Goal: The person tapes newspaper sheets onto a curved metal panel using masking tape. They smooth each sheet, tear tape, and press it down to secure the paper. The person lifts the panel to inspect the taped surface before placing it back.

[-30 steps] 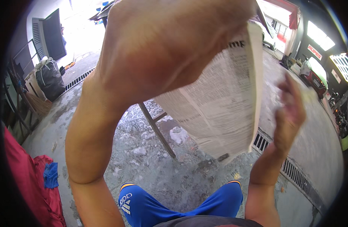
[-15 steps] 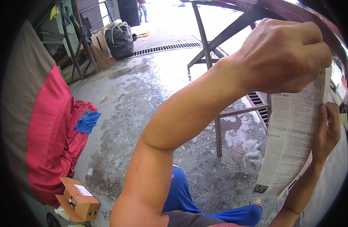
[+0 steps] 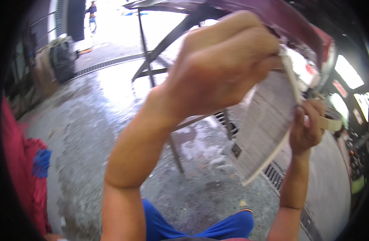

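Observation:
A printed newspaper sheet (image 3: 264,114) hangs tilted between my two hands, its lower corner free above the floor. My left hand (image 3: 228,60), raised high and slightly blurred, is closed at the sheet's upper end; its fingertips are mostly hidden behind the hand. Lower on the right, my right hand (image 3: 306,128) pinches the long edge of the paper, thumb against it. Beside those fingers sits a roll of pale masking tape (image 3: 332,119), touching the hand; whether the fingers also grip it cannot be made out.
A dark metal stand (image 3: 168,40) supports a dark red panel (image 3: 252,10) beyond my left hand. Drain grating (image 3: 108,62) crosses the wet grey floor. Red cloth (image 3: 26,168) with a blue rag (image 3: 41,162) lies left. A black bag (image 3: 63,60) and a distant person (image 3: 92,18) are farther back.
My view has turned right, so hands and newspaper appear farther left. The tape roll beside my right hand now shows more fully. The cardboard box at lower left has left the view.

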The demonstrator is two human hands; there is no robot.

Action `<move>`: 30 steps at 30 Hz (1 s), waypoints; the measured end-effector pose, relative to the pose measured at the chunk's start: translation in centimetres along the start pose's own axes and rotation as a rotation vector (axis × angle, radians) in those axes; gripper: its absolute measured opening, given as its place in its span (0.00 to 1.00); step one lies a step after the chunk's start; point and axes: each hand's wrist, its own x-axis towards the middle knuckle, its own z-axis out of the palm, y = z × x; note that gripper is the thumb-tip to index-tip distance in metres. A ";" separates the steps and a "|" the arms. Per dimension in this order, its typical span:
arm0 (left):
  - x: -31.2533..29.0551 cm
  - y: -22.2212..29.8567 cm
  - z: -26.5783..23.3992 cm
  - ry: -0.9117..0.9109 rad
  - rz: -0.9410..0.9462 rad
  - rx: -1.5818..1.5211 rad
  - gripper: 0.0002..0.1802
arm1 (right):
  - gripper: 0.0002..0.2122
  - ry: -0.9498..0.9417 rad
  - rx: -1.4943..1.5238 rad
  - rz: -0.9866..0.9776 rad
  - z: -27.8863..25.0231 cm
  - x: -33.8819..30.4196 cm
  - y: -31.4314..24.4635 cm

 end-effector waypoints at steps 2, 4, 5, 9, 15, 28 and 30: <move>0.0 0.3 -0.4 0.024 -0.010 -0.011 0.09 | 0.08 -0.018 -0.052 -0.001 -0.5 1.3 -0.8; -0.1 0.2 -0.9 0.011 -0.016 0.067 0.10 | 0.07 -0.084 -0.094 0.065 -0.3 3.0 -1.8; -0.1 -0.1 -1.0 0.021 -0.017 0.102 0.09 | 0.06 -0.061 -0.127 0.052 -0.1 3.9 -2.1; 1.0 -3.1 -0.4 0.194 0.015 0.066 0.08 | 0.05 -0.015 -0.241 -0.058 0.1 7.1 -2.4; 2.1 -4.4 2.2 0.282 -0.013 -0.157 0.10 | 0.05 0.027 -0.273 0.023 -0.4 7.9 -1.2; 2.1 -3.5 3.0 0.326 -0.107 -0.169 0.08 | 0.05 0.058 -0.257 -0.022 -1.2 7.9 -1.0; 2.0 -3.5 3.3 0.340 -0.118 -0.172 0.08 | 0.05 0.051 -0.285 0.024 -1.5 8.1 -1.2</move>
